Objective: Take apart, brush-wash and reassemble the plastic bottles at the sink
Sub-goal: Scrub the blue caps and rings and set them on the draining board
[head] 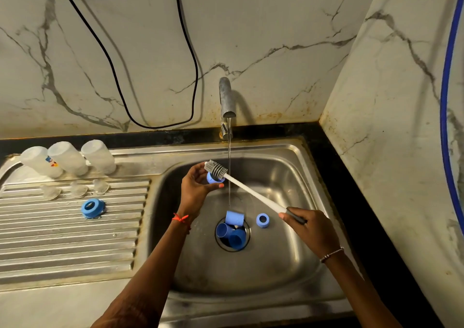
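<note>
My left hand holds a small blue collar ring over the sink basin. My right hand grips the grey end of a white bottle brush, whose bristle head lies against the ring. Three blue caps sit on the drain, and another blue ring lies beside them. Three clear bottle bodies stand upside down at the back of the draining board. In front of them lie three clear teats and a blue ring.
The tap runs a thin stream into the steel sink, just right of the brush head. A black cable hangs on the marble wall. A blue hose runs down at the right edge. Black counter borders the sink.
</note>
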